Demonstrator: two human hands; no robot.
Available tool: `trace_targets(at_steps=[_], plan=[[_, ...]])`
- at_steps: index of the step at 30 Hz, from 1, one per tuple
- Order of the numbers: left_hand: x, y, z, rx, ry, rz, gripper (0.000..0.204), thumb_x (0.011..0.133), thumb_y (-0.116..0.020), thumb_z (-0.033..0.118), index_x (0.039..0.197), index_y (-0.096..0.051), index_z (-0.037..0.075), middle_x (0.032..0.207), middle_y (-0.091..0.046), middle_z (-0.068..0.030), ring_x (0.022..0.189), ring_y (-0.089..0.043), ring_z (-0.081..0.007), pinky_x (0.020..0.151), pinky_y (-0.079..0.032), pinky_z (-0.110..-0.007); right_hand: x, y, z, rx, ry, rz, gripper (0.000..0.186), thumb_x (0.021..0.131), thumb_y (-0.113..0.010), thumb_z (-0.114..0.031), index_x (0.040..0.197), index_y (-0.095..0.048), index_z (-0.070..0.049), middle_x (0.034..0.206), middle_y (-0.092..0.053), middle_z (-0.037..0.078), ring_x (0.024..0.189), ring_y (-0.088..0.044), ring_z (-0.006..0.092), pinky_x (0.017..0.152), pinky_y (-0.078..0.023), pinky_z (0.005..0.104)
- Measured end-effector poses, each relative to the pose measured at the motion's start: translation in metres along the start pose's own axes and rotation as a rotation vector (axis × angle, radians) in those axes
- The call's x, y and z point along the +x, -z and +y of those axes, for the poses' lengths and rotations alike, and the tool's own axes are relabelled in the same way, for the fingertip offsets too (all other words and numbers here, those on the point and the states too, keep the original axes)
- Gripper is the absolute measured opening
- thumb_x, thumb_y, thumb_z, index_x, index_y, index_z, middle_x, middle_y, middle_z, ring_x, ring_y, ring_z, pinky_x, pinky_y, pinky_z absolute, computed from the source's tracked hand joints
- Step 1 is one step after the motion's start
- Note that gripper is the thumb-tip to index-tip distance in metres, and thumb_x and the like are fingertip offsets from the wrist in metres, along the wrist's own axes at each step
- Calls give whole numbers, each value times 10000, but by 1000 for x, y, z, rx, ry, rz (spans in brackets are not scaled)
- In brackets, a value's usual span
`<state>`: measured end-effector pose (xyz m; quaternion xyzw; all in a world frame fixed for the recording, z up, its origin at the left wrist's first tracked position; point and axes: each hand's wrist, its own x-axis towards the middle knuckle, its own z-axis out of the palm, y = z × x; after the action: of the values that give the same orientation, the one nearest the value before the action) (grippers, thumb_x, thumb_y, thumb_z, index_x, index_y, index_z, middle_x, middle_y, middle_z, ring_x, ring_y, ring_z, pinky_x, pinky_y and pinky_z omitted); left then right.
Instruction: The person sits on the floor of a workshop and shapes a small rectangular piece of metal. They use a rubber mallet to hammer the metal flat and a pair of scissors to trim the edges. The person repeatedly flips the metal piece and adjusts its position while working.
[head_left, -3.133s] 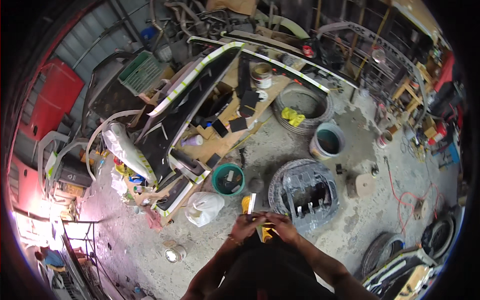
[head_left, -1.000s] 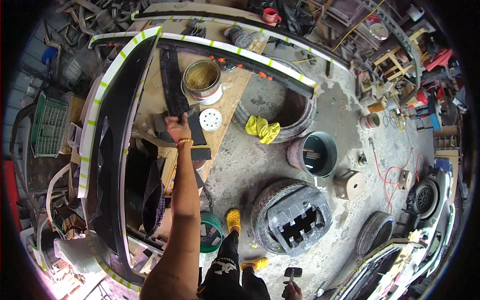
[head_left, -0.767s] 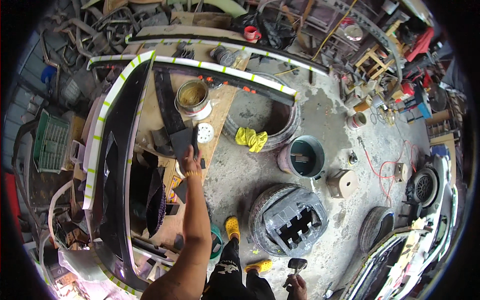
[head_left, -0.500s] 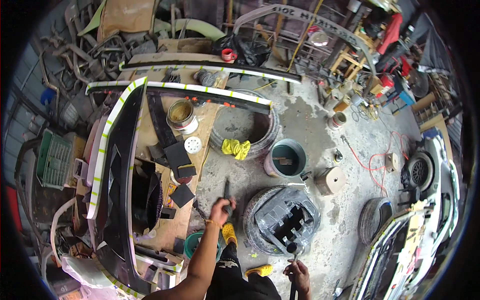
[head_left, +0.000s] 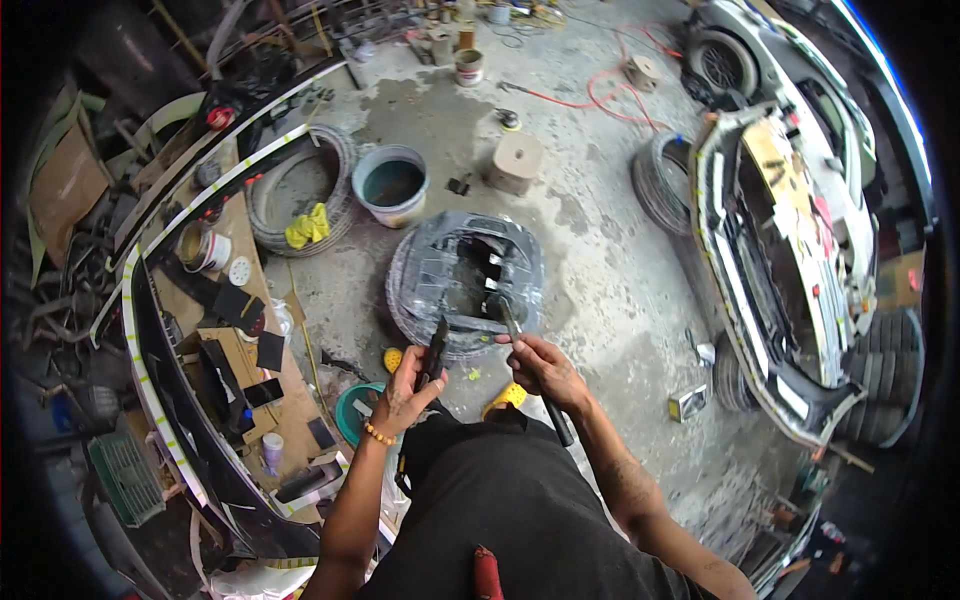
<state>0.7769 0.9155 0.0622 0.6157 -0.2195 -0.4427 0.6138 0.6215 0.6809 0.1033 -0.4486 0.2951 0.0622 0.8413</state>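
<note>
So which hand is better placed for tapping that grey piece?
Probably the right hand: it holds the hammer-like tool, whose far end reaches over the grey piece. The left hand holds a shorter dark tool, which looks less suited to tapping.

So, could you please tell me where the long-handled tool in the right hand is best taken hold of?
Probably by the exposed lower end of its dark handle, coming from the person's right: that straight, slim length sticks out below the right hand, which covers the part above, and it slants away from the left hand.
</note>
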Motion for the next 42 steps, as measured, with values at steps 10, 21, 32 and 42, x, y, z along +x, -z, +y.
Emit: trace_targets(at_steps=[10,21,32,42], plan=[[13,-149,22,221,46,-238,485,985,-652,177,1370,-461,-46,1116,-663,-151,932,-670,-221,860,-522,-332,-109,78,20,131,62,98,352,1105,-461,-293,1392,-554,-110,781,-418,-64,583,-351,41,522,-341,214],[3,-187,25,-5,286,-525,628,976,-690,117,1490,-370,-47,1134,-653,-98,953,-649,-144,904,-519,-289,-147,116,56,336,186,185,368,1087,-514,-272,1398,-539,-77,831,-424,-74,678,-393,28,587,-379,198],[37,-227,21,789,-36,-416,416,940,-711,360,1119,-627,-7,860,-708,-200,744,-712,-293,675,-532,-384,-168,123,46,153,172,389,498,1042,-607,-335,1432,-507,-41,704,-389,-81,594,-372,42,534,-330,233],[39,-301,39,1127,-174,-477,374,912,-711,386,1008,-695,25,754,-688,-234,755,-691,-432,666,-535,-474,-205,169,73,31,222,523,375,1038,-600,-367,1166,-592,-15,660,-491,-37,540,-484,67,507,-455,259]])
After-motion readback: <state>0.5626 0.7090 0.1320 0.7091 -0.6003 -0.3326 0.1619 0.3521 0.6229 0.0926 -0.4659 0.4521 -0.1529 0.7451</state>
